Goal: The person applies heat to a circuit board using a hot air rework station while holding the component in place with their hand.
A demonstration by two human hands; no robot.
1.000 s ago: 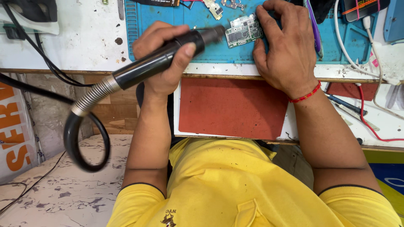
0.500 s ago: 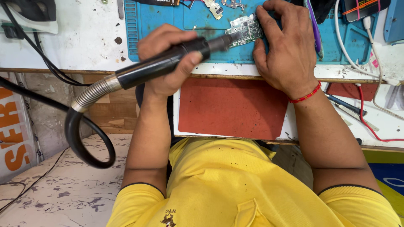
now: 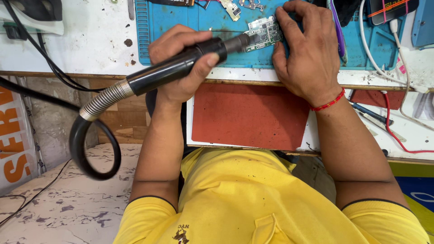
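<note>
- The black hose (image 3: 83,149) is looping low at the left of the frame; a snag there could be jerking the nozzle off target.
- The left hand (image 3: 174,92) is wrapping its fingers tight around the hot-air wand (image 3: 176,70), at centre left.
- The wand's metal tip is almost touching the circuit board (image 3: 264,34), at upper centre on the blue mat (image 3: 181,18).
- The right hand (image 3: 307,54) is pinning the board between thumb and close-set fingers, so stray heat could be scorching them.
- No tray is showing; small parts (image 3: 233,8) are lying loose on the mat at the top edge and could be scattering.
</note>
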